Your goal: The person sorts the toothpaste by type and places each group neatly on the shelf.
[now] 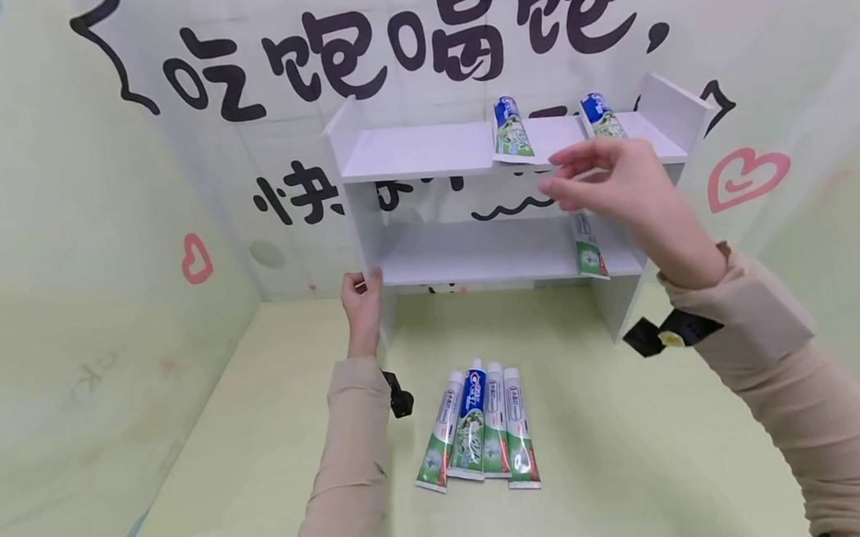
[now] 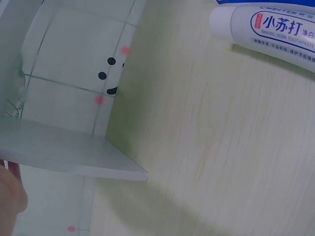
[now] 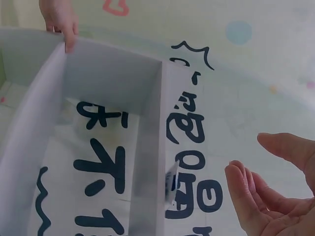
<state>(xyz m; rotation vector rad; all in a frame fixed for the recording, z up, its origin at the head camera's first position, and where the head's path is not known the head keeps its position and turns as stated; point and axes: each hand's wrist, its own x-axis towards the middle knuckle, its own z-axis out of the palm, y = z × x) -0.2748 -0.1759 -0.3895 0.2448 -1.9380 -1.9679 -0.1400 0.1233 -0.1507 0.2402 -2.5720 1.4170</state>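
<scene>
A white two-tier shelf (image 1: pixel 423 150) stands against the wall. My left hand (image 1: pixel 362 310) grips its left side panel, thumb at the front edge; the right wrist view shows this hand (image 3: pixel 60 22) too. Empty, my right hand (image 1: pixel 609 175) hovers before the upper board, with a gap between thumb and fingertips in the right wrist view. One blue-and-green toothpaste tube (image 1: pixel 512 132) lies on the upper board just left of that hand. Another toothpaste tube (image 1: pixel 600 114) is behind the hand and partly hidden. On the lower board lies a white-and-green toothpaste tube (image 1: pixel 589 250), its end past the front edge.
Several toothpaste tubes lie side by side on the pale table (image 1: pixel 265 476) in front of the shelf, among them a blue-and-green tube (image 1: pixel 471 422) and a white tube (image 2: pixel 270 32). Behind the shelf is a wall (image 1: pixel 261 164) with large black lettering.
</scene>
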